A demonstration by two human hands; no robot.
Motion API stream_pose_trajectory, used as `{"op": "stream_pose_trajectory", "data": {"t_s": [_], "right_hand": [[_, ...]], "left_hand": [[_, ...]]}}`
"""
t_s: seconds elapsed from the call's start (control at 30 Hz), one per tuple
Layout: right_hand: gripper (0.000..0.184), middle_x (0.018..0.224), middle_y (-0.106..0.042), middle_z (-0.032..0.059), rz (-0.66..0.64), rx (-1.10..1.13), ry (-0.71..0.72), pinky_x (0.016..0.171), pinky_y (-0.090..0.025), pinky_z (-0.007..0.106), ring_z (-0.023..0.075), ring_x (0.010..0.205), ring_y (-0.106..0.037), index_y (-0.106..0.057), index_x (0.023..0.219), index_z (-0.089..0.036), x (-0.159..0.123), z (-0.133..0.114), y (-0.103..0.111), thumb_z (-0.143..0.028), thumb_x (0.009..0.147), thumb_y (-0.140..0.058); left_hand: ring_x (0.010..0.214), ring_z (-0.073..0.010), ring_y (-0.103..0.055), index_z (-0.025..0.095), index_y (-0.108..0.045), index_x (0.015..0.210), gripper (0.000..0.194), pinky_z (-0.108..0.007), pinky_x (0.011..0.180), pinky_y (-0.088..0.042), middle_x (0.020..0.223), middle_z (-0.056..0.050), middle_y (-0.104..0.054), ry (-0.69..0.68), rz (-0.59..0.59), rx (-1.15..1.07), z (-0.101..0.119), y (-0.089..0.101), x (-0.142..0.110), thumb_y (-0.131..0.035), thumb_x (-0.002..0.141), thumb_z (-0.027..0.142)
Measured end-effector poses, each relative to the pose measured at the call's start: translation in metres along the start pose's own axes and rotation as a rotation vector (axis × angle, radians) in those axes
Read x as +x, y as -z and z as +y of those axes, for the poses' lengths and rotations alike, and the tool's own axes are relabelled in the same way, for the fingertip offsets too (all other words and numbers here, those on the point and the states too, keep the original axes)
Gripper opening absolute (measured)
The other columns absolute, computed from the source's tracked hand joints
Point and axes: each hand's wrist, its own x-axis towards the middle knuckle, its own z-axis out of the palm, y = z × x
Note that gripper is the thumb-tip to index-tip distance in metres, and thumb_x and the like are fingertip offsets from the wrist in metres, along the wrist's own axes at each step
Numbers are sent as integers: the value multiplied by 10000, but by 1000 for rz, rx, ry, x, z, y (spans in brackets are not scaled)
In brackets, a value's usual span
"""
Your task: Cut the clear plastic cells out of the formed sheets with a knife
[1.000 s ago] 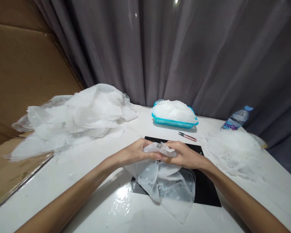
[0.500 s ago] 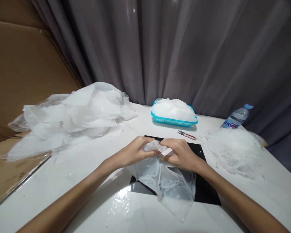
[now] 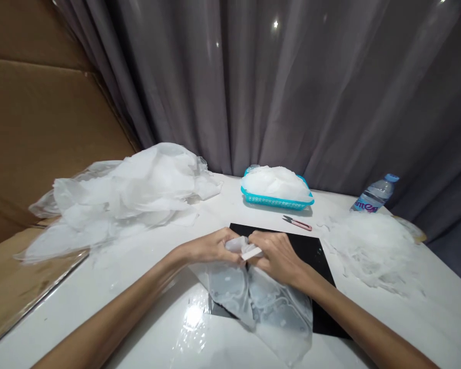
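A translucent white sheet of thin material (image 3: 280,307), marked with curved outlines, hangs bunched from both hands over a black mat (image 3: 307,251). My left hand (image 3: 215,246) is closed on the sheet's gathered upper part. My right hand (image 3: 274,253) pinches it close beside, the two hands almost touching. A small white strip (image 3: 251,252) sticks out between the fingers. Below the hands the sheet spreads in two flaps, its lower end past the mat's front edge. Pink-handled thread snips (image 3: 297,223) lie just behind the mat.
To the left rises a big heap of translucent sheets (image 3: 138,184) by a cardboard box (image 3: 34,113). At the back stands a turquoise basket (image 3: 280,201) filled with white pieces. On the right are a pile of white scraps (image 3: 372,251) and a water bottle (image 3: 376,193). A grey curtain (image 3: 253,92) hangs behind.
The view has tilted slightly, so everything sits a little lower. Between the fingers, the white strip has shifted left, and the sheet's flaps have spread apart. Both hands keep their grip.
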Motion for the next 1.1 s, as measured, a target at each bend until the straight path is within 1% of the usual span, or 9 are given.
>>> {"op": "stream_pose_trajectory", "data": {"t_s": [0.1,0.2,0.33,0.53,0.6,0.73,0.87,0.97,1.1], "right_hand": [[43,830,-700,31,21,13,-68,644,-306,265,194,754,-612,-653,856,-198,0,8,13,-161,859,-675],[26,792,-685,-17,-89,117,-43,660,-360,241,166,728,-606,-684,892,-207,-1,10,33,-229,902,-693],[283,955,-692,-15,-235,379,-2,751,-419,243,172,857,-615,-713,1126,-220,2,7,49,-420,928,-741],[312,847,-632,-16,-183,529,-2,697,-414,248,144,753,-541,-681,923,-180,4,3,48,-466,1017,-600],[303,853,-653,-12,-184,491,3,705,-424,257,153,759,-561,-682,935,-191,3,2,48,-469,1022,-596],[187,977,-706,27,-54,266,28,803,-444,302,196,878,-613,-679,1038,-218,-1,-2,47,-362,1053,-560],[155,1007,-698,56,-28,102,117,825,-436,326,226,939,-596,-669,1079,-219,-3,-9,46,-303,1068,-539],[125,1034,-712,57,-20,112,166,862,-435,323,228,981,-601,-672,1027,-217,-3,-13,50,-296,1052,-579],[88,977,-727,18,-67,160,106,770,-425,275,184,869,-646,-654,1054,-231,-4,-13,53,-292,1046,-591]], "left_hand": [[727,-184,-622,150,-761,846,263,-262,698,-482,782,-28,-707,36,-33,-1,1,-3,-3,-802,811,407],[748,-177,-621,147,-756,869,293,-250,705,-466,818,-27,-705,43,10,19,1,-3,-3,-793,843,437],[810,-179,-610,171,-720,1060,372,-236,712,-448,902,-13,-685,19,44,20,10,-1,-6,-772,886,496],[892,-204,-614,174,-727,1025,388,-261,771,-442,985,-32,-697,-75,209,85,24,-10,-11,-604,1012,542],[894,-206,-635,177,-711,1054,366,-271,792,-455,981,-35,-719,-105,238,63,25,-13,-10,-603,1019,525],[816,-187,-674,194,-630,1111,294,-298,833,-493,952,-27,-756,-170,216,-34,29,-17,-11,-623,1024,475],[918,-200,-655,189,-684,1030,308,-286,869,-469,968,-23,-744,-182,302,77,30,-18,-11,-592,1042,483],[963,-206,-655,193,-720,1013,317,-279,890,-461,982,-21,-745,-190,311,101,28,-19,-9,-592,1043,482],[915,-206,-667,181,-707,920,352,-279,863,-474,919,-26,-733,-192,304,111,24,-20,-6,-571,1054,476]]}}
